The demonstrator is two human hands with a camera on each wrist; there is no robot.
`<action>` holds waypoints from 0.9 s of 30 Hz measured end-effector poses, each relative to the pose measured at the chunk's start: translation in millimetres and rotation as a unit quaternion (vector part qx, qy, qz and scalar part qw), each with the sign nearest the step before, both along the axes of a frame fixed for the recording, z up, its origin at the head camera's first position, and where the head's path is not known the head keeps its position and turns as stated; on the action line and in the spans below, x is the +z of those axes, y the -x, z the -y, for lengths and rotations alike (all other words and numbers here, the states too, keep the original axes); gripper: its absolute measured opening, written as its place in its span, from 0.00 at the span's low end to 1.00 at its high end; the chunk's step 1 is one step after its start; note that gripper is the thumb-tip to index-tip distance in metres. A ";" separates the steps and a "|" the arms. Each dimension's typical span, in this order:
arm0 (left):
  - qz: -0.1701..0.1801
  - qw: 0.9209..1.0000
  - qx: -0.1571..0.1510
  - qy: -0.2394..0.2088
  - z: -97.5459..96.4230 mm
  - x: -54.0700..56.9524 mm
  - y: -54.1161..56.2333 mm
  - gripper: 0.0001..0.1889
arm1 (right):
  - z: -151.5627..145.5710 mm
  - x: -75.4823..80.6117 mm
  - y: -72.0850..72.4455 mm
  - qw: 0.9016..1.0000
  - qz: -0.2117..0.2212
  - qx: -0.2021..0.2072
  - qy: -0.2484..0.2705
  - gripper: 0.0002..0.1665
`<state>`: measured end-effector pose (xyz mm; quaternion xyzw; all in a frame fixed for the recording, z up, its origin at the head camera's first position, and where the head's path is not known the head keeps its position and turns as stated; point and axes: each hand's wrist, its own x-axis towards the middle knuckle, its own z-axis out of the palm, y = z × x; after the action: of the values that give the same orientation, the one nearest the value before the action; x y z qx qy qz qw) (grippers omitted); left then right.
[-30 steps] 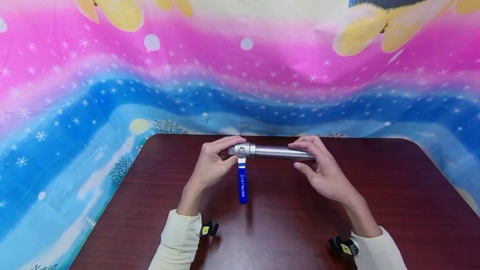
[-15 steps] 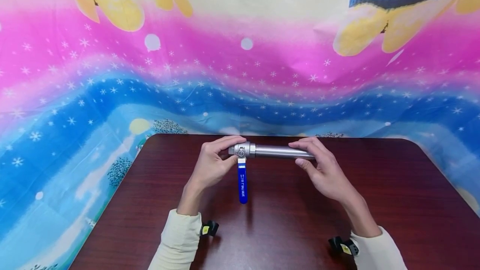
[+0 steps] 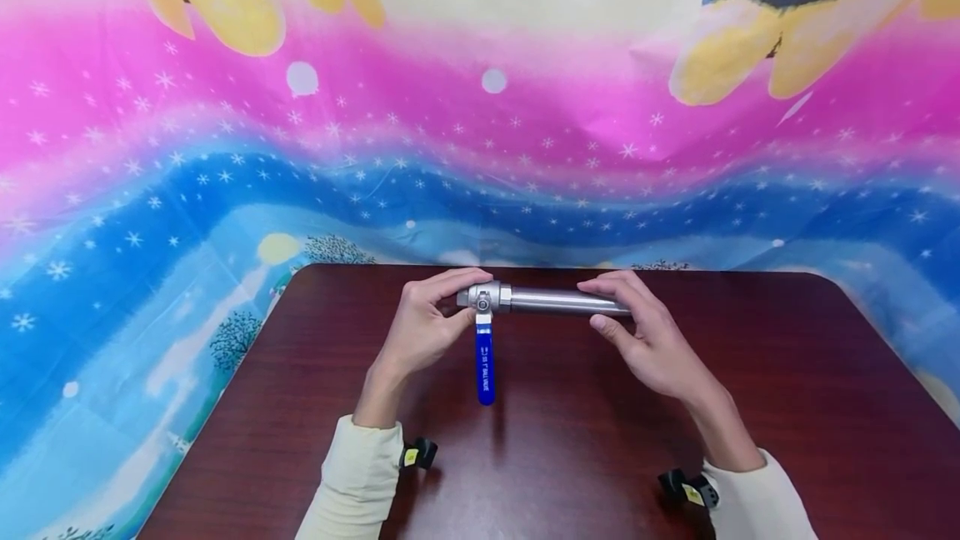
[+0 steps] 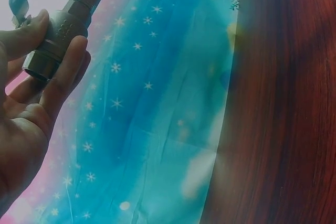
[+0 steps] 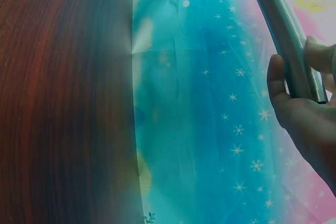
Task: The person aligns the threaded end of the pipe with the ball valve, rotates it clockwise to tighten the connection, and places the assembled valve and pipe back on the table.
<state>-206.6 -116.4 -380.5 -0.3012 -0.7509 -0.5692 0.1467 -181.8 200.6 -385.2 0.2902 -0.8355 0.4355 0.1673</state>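
Observation:
A steel ball valve point(image 3: 484, 298) with a blue lever handle point(image 3: 485, 365) is joined at its right end to a straight metal pipe point(image 3: 562, 302). The pipe runs level and the lever points toward me. My left hand point(image 3: 423, 323) grips the valve body, thumb in front and fingers behind; in the left wrist view the valve's open end point(image 4: 39, 66) shows between thumb and fingers. At the pipe's far right end, my right hand point(image 3: 652, 336) holds it between thumb and fingers. In the right wrist view the pipe point(image 5: 283, 35) ends inside that hand point(image 5: 310, 114).
Under the hands lies a dark red wooden table point(image 3: 570, 457) with rounded far corners. Behind it hangs a bright cloth point(image 3: 480, 140) printed with snowflakes. Black wrist cameras point(image 3: 418, 454) sit at both pale sleeves point(image 3: 360, 473).
My right thumb has come up against the pipe since a second ago. Both hands, valve and pipe otherwise keep their places; the head view has tilted slightly.

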 end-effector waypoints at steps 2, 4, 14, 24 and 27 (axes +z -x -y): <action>0.000 1.000 0.002 0.002 -0.2 1.0 0.0 0.26 | 0.6 1.0 -0.5 1.000 0.011 0.001 0.005 0.32; 0.003 1.000 0.003 0.002 -0.5 1.6 0.3 0.26 | 1.4 2.0 -0.9 1.000 0.022 0.000 0.011 0.32; 0.011 1.000 0.007 0.006 -0.8 0.9 0.8 0.26 | 2.0 1.6 -0.5 1.000 0.006 -0.017 0.002 0.29; 0.010 1.000 -0.004 0.000 -0.3 0.9 1.0 0.27 | 1.3 0.2 3.5 1.000 -0.018 -0.008 0.009 0.31; 0.005 1.000 -0.006 -0.001 -0.1 0.8 0.7 0.27 | 0.7 0.7 3.3 1.000 -0.022 -0.005 0.010 0.31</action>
<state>-207.3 -116.3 -379.7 -0.3026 -0.7494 -0.5720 0.1403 -185.1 200.0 -384.5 0.2941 -0.8284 0.4369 0.1906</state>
